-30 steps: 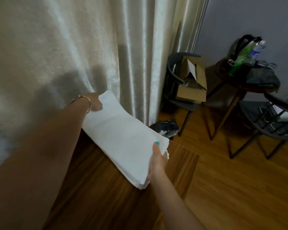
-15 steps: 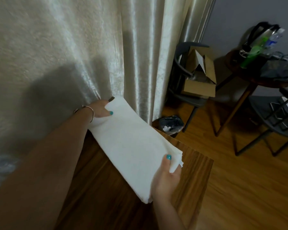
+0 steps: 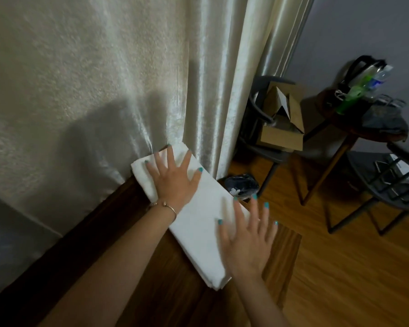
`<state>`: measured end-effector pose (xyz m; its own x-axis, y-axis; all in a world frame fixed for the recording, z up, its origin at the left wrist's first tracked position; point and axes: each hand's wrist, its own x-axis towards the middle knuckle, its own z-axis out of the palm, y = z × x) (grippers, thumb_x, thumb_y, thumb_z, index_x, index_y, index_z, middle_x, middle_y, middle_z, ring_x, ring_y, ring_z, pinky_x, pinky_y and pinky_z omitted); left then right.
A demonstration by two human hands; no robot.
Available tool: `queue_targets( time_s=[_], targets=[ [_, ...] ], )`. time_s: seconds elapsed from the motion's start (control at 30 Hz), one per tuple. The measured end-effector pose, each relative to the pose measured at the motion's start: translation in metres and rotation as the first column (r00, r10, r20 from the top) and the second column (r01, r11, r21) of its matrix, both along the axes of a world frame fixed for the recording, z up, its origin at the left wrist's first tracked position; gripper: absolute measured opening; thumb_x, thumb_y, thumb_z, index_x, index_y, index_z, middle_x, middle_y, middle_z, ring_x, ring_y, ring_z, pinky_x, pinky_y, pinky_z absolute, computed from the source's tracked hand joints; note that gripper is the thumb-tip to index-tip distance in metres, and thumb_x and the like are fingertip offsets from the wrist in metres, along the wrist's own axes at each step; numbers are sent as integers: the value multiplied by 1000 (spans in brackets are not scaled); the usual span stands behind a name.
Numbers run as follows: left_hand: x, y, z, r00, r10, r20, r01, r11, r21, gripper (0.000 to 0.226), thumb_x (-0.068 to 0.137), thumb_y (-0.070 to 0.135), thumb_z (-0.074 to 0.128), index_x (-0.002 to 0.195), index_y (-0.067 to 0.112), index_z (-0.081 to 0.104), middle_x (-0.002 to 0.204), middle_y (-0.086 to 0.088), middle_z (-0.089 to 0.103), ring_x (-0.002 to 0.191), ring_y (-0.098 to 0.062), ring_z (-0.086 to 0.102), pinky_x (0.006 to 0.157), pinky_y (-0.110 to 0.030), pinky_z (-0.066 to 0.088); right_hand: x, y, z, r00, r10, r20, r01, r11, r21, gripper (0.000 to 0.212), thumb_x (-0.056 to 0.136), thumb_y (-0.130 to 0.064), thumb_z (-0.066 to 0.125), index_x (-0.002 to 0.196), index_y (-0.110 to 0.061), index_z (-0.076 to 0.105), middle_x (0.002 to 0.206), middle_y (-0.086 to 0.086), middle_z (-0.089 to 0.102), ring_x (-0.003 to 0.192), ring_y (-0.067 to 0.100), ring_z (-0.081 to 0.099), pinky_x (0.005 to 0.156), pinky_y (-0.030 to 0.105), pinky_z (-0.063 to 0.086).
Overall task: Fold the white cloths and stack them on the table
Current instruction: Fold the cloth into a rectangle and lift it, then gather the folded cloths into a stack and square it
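Observation:
A folded stack of white cloths (image 3: 200,223) lies as a long strip on the dark wooden table (image 3: 165,286), running from the curtain toward the table's right edge. My left hand (image 3: 172,178) presses flat on the far end of the stack, fingers spread. My right hand (image 3: 246,239) lies flat with spread fingers over the near right end, partly past the stack's edge. The layered edges of the cloths show at the near corner.
A pale curtain (image 3: 104,79) hangs right behind the table. Right of the table is wooden floor (image 3: 340,267), a dark bag (image 3: 241,185), a chair holding a cardboard box (image 3: 281,128), a small round table (image 3: 354,123) with bottles, and another chair (image 3: 392,180).
The cloths, held by both ends above the table, now lie flat on it. Both hands let go of the ends and moved on top, palms down.

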<state>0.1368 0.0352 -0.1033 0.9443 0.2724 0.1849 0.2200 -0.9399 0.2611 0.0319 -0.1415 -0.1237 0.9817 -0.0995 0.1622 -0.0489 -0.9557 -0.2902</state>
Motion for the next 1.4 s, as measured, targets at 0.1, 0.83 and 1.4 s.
queue_targets(
  time_s=[0.1,0.83,1.4],
  targets=[
    [-6,-8,-15,954,65,-293,-91,993,-76,90,63,94,13,143,54,3,159,-10,-13,138,-46,-24,98,-71,-21,0,-5,-10,968,121,-219,-126,992,-12,61,91,-71,8,146,-51,-8,159,-10,-15,144,21,-25,114,51,-18],
    [-51,-20,-5,774,562,-292,-623,593,-510,123,54,78,67,143,48,-12,159,-10,2,142,-40,12,111,-62,19,80,-35,8,714,404,-572,-43,841,540,117,43,-81,67,141,-47,14,141,-10,40,129,22,43,106,45,37],
    [-48,-66,-26,442,827,-347,-418,-152,-895,63,68,33,83,122,8,60,117,-11,66,92,-25,62,86,-31,47,170,-47,-17,295,812,-504,-184,565,804,98,43,-66,85,128,-58,39,132,-18,52,120,12,52,106,39,43]
  ],
)
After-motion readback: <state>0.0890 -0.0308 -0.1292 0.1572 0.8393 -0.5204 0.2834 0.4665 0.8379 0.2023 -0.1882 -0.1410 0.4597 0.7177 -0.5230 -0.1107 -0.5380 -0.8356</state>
